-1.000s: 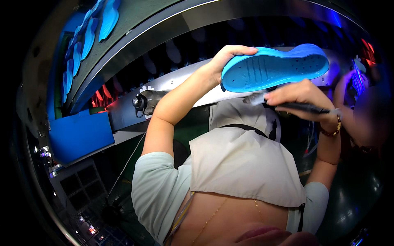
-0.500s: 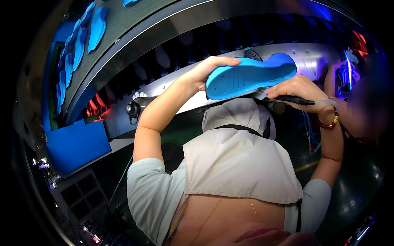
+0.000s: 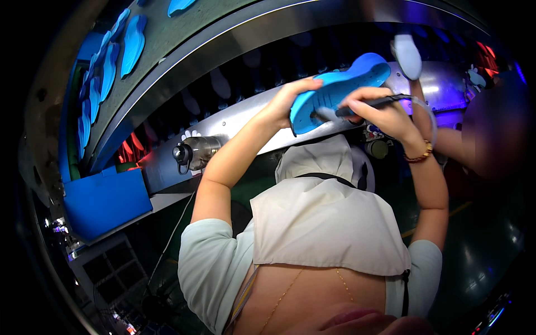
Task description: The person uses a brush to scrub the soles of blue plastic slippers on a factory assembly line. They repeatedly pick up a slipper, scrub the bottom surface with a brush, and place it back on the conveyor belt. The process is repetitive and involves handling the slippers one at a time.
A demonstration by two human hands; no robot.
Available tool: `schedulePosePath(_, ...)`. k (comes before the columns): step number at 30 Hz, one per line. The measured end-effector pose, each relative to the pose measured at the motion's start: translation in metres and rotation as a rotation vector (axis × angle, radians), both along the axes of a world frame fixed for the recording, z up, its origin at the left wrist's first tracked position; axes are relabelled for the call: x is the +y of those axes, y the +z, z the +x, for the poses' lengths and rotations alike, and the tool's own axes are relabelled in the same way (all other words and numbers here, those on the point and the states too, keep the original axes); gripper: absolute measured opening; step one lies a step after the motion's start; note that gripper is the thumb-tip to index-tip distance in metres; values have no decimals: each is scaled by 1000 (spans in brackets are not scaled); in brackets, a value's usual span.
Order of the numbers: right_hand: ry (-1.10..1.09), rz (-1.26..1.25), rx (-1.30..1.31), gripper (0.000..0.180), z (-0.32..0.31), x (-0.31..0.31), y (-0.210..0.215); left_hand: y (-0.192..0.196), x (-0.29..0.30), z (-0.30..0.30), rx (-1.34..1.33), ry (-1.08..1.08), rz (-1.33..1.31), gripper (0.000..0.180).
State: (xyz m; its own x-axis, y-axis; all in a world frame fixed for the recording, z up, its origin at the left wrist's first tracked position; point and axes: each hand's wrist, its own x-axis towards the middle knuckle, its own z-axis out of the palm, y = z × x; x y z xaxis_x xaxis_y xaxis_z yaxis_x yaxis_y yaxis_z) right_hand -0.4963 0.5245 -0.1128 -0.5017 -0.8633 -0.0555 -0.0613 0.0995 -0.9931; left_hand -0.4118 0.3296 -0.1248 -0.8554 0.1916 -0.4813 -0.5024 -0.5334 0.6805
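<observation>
My left hand (image 3: 287, 103) grips one end of a bright blue shoe sole (image 3: 363, 73), thumb over its rim and fingers beneath. The sole is tilted, its hollow inner side facing me. In my right hand (image 3: 388, 117) is a brush (image 3: 382, 103) with a black handle, a thin clear tube trailing from its back end. The pale bristles, blurred by motion, are over the sole's inner face near the end that my left hand holds; they appear to touch it.
Several blue soles (image 3: 134, 46) lie on the belt (image 3: 162, 42) at the upper left. A steel ledge (image 3: 268, 140) runs behind my hands, with a dark-capped bottle (image 3: 200, 152) on it. A blue box (image 3: 106, 201) stands left. A co-worker's arm (image 3: 420, 111) reaches up to a white shoe form (image 3: 408, 57).
My right hand has brought the brush from the sole's near edge left onto its inner face. The sole is tilted more steeply. A co-worker's arm now reaches to the white shoe form.
</observation>
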Motion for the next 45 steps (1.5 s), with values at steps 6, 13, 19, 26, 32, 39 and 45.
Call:
schedulePosePath(6, -256, -12, -191, 23, -3, -24, -15, -12, 10, -2, 124, 44, -144, 52)
schedulePosePath(13, -395, -16, -225, 25, -13, -26, -33, -30, 10, 0, 113, 113, -159, 52)
schedulePosePath(19, -793, -189, -174, 27, -49, -10, -86, -42, 4, 5, -22, 203, 150, 50)
schedulePosePath(26, -696, 71, 610, 41, 29, -37, -88, -54, 16, -2, -46, 295, 301, 44)
schedulePosePath(32, -477, -107, 493, 23, 46, -16, -63, -71, -7, -13, -54, 223, 342, 45)
schedulePosePath(39, -737, -699, -594, 40, 17, 85, -76, -39, 0, -15, -111, 125, 340, 54)
schedulePosePath(45, -1182, -569, -600, 43, 44, 134, -122, -1, 26, -45, -16, 86, 458, 57)
